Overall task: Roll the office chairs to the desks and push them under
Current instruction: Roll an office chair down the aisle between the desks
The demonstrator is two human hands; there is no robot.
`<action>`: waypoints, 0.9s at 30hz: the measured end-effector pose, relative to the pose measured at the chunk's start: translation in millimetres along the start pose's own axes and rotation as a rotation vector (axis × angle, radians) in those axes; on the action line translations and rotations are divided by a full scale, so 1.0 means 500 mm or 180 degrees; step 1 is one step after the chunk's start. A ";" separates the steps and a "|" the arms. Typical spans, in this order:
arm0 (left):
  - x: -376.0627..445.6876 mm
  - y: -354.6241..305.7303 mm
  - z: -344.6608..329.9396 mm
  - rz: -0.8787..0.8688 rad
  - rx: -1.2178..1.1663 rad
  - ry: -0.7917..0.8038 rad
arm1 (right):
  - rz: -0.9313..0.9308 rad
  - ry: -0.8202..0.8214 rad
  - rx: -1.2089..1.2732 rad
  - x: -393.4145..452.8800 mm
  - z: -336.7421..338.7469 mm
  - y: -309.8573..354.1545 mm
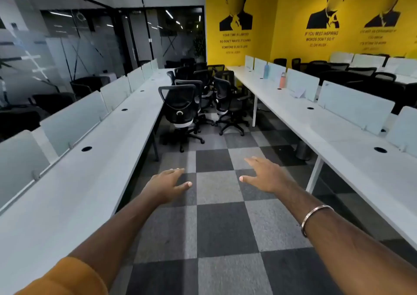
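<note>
Office chairs [194, 105] are bunched at the far end of the aisle, between the long left table [94, 159] and the right table [327, 132], none yet pushed under. The nearest chair [179, 108] is likeliest taken first. Both hands, left [168, 185] and right [265, 175], are held out empty with fingers spread, well short of it.

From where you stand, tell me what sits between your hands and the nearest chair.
Nothing visible does. Both the left hand and the right hand are open over bare checkered carpet, and the aisle runs clear to the nearest chair, which stands by the end of the left desk with more chairs bunched behind it.
</note>
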State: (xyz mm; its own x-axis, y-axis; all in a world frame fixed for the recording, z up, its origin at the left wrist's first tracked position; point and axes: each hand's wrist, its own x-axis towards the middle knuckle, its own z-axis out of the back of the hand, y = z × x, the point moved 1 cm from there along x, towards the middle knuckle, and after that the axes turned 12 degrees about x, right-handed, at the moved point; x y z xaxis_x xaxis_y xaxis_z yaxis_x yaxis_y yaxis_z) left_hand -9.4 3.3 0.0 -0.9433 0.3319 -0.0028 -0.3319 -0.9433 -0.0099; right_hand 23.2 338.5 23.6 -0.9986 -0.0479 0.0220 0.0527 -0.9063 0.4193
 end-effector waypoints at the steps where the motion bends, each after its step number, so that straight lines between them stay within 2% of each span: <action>1: 0.037 -0.002 -0.015 0.0012 -0.0018 0.0041 | -0.0027 0.0053 0.0065 0.033 -0.013 -0.020; 6: 0.207 -0.006 -0.082 0.0276 0.0004 0.0176 | -0.0332 0.0448 0.0074 0.186 -0.039 -0.112; 13: 0.411 0.018 -0.155 0.0456 -0.0189 0.0415 | -0.0386 0.0720 0.0051 0.415 -0.062 -0.188; 21: 0.672 0.149 -0.212 0.0573 -0.0111 0.0482 | -0.0405 0.1130 0.0335 0.743 -0.138 -0.217; 24: 0.795 0.211 -0.227 0.0442 0.0273 0.0428 | -0.0578 0.1214 0.0476 0.892 -0.169 -0.223; 27: 0.928 0.277 -0.238 0.0423 0.0288 0.0518 | -0.0742 0.1235 0.0571 1.036 -0.198 -0.233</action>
State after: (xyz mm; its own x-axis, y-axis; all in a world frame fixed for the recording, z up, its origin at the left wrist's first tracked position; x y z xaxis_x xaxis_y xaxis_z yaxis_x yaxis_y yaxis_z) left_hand -492.5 27.8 -121.8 -0.9678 0.1948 -0.1595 -0.2109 -0.9733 0.0911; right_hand -500.4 377.8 -103.9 -0.9083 -0.0364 -0.4168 -0.2072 -0.8264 0.5235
